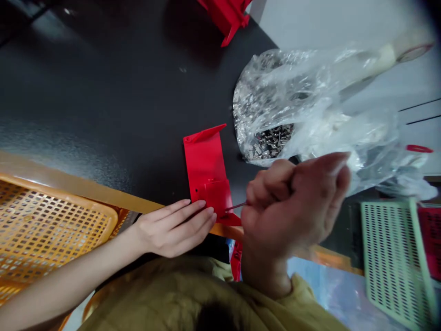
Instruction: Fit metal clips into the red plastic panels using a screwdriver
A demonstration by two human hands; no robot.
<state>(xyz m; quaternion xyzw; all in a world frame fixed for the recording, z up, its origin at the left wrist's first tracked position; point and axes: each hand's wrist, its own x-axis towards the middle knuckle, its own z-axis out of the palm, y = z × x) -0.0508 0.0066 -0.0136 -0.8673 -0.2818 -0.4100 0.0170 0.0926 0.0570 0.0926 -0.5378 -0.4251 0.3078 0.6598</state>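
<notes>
A red plastic part [206, 158] with raised ends lies at the near edge of the dark tabletop. Flat on its lower left corner rest the stretched fingers of my left hand [175, 230], pressing from above and grasping nothing. My right hand [289, 202] is closed in a fist around a thin-shafted tool [237, 207], much like a screwdriver; its handle is hidden in the fist. The shaft points left, and its tip meets the red part near the lower right, beside a raised square section. My right hand is slightly blurred.
A clear plastic bag [272, 96] of small metal pieces stands right of the red part. Another red part [225, 18] lies at the far edge. An orange basket [51, 230] is at the left, a pale green basket [389, 257] at the lower right.
</notes>
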